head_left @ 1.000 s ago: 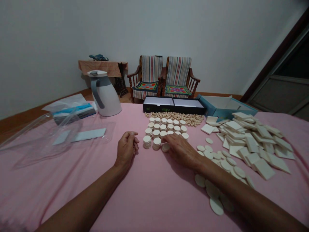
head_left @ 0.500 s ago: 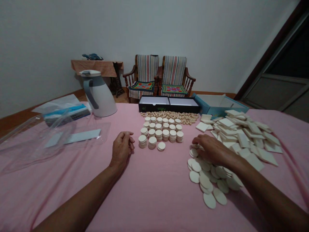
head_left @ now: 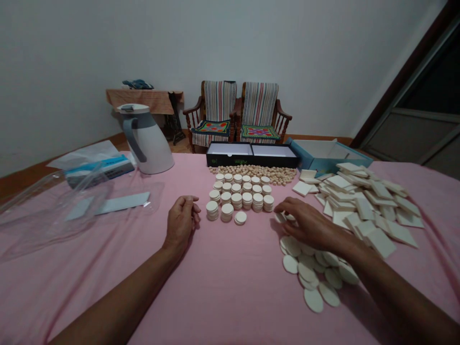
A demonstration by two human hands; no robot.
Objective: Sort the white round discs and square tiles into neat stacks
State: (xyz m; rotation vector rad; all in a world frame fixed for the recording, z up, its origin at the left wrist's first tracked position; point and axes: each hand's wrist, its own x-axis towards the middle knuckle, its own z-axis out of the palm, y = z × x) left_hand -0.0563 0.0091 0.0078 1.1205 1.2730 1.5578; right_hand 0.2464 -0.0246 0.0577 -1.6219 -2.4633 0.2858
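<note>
My right hand (head_left: 304, 223) is closed over a few white discs (head_left: 281, 218) that show under its fingertips, beyond a loose pile of discs (head_left: 309, 268). Rows of stacked discs (head_left: 236, 200) stand in the middle of the pink cloth. At the front of them, a low stack (head_left: 240, 218) is shorter than its neighbours. Left of the stacks, my left hand (head_left: 182, 219) rests on the cloth with its fingers curled and nothing visible in it.
Small wooden pieces (head_left: 257, 172) lie before a black box (head_left: 251, 155). A blue box (head_left: 327, 155) stands behind square tiles (head_left: 362, 201) on the right. At left are a jug (head_left: 153, 143), a blue package (head_left: 100, 170) and clear plastic packaging (head_left: 154, 199).
My right hand has moved a little left, toward the stacks, and discs under its fingers have come along, away from the loose pile. My left hand has stayed in place.
</note>
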